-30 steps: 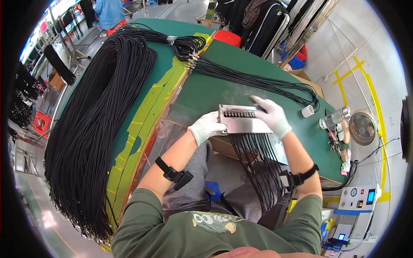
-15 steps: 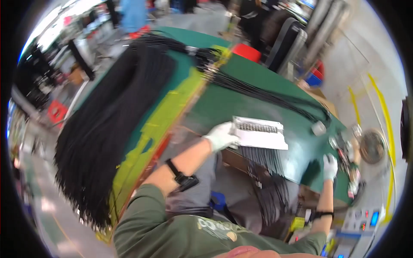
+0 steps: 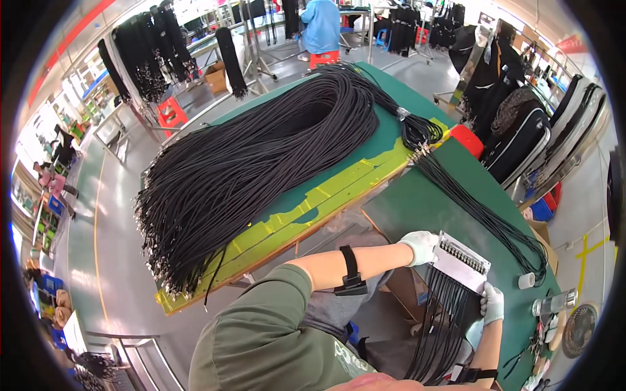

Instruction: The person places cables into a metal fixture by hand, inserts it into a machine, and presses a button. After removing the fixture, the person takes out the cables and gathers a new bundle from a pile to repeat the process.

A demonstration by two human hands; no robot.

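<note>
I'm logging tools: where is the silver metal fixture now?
In the head view, right of centre, the silver metal fixture is between the left hand and right hand, black cords below it.

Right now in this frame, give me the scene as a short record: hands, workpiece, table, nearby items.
Left hand: gloved hand gripping left end of metal fixture
Right hand: gloved hand at fixture's right end; grip unclear
Workpiece: thin black cables hanging from fixture's near side
Table: green; large black cable bundle on far-left section
Right side: white roll, clear container, fan
</note>
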